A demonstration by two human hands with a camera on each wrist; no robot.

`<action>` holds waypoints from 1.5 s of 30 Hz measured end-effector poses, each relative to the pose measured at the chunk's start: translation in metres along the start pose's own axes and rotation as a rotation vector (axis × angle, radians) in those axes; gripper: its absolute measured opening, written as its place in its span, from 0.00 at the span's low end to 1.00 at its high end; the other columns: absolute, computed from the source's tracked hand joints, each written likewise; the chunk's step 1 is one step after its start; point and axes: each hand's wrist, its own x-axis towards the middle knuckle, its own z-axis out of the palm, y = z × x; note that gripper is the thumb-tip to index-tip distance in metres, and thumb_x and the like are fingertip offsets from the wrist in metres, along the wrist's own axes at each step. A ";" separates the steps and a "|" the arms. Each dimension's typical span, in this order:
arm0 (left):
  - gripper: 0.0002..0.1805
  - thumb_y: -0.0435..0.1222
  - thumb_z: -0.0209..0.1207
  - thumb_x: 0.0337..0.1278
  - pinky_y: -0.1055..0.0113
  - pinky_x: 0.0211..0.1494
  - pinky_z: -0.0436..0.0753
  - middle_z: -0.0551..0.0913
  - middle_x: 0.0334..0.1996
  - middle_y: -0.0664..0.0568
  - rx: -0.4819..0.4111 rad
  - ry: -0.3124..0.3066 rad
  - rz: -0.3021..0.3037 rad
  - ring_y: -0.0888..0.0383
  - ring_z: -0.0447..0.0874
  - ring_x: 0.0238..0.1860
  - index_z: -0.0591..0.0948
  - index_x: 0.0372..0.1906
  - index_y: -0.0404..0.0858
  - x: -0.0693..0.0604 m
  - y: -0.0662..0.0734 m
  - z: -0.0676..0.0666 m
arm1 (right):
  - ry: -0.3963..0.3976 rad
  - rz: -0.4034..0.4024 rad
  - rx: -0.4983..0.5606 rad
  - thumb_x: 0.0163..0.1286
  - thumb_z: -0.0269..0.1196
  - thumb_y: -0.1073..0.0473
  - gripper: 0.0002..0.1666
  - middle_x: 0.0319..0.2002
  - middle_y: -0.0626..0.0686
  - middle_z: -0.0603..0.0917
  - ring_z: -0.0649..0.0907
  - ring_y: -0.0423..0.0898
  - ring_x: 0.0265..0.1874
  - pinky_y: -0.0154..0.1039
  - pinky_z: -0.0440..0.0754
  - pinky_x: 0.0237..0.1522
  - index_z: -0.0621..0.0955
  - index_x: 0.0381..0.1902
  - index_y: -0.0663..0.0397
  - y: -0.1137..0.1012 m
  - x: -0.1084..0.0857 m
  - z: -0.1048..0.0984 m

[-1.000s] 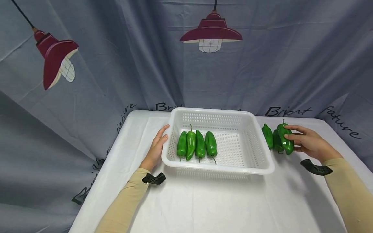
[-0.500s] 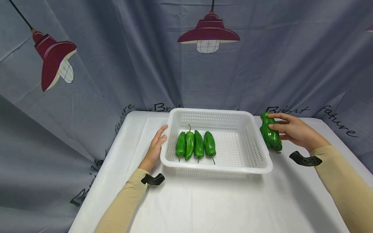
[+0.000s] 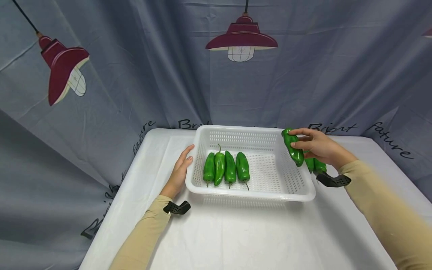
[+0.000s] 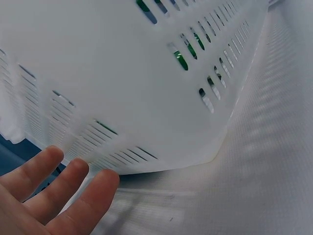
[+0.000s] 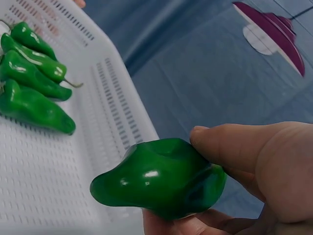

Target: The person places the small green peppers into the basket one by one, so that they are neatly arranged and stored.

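Right hand (image 3: pixel 318 146): pinching one green pepper (image 3: pixel 293 152) at the white basket's (image 3: pixel 249 194) right side.
Glossy skin: could slip from pinch.
Rim (image 3: pixel 309 183): may snag a low carry.
Left hand (image 3: pixel 180 171): extended alongside, not gripping; bump could shift basket.

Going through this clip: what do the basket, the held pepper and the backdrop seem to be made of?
Basket: probably molded white plastic with a soft sheen; the rim is smooth and rounded, the slots regular.
Held pepper: glossy green with sharp highlights; real or plastic imitation, the look leaves it open.
Backdrop: likely thin fabric, mostly matte, since it hangs in folds and creases.
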 end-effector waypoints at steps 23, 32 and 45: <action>0.29 0.39 0.38 0.80 0.56 0.74 0.70 0.59 0.80 0.44 -0.013 -0.010 -0.009 0.43 0.64 0.75 0.55 0.81 0.45 0.003 -0.002 -0.001 | -0.049 0.010 0.053 0.77 0.60 0.60 0.37 0.71 0.72 0.65 0.82 0.46 0.49 0.42 0.86 0.47 0.60 0.78 0.58 -0.011 0.020 0.050; 0.29 0.39 0.38 0.79 0.57 0.74 0.69 0.59 0.79 0.44 -0.014 0.002 -0.017 0.44 0.64 0.75 0.56 0.81 0.46 0.003 -0.002 -0.001 | -0.031 0.032 0.080 0.76 0.60 0.62 0.35 0.71 0.70 0.67 0.81 0.48 0.52 0.43 0.87 0.48 0.62 0.77 0.58 -0.006 0.028 0.069; 0.29 0.39 0.38 0.79 0.54 0.76 0.67 0.59 0.80 0.44 -0.010 0.005 -0.011 0.45 0.63 0.76 0.56 0.81 0.45 0.003 -0.003 -0.002 | -0.079 0.050 0.054 0.76 0.61 0.61 0.34 0.67 0.70 0.70 0.84 0.45 0.45 0.43 0.87 0.44 0.64 0.76 0.58 0.000 0.032 0.080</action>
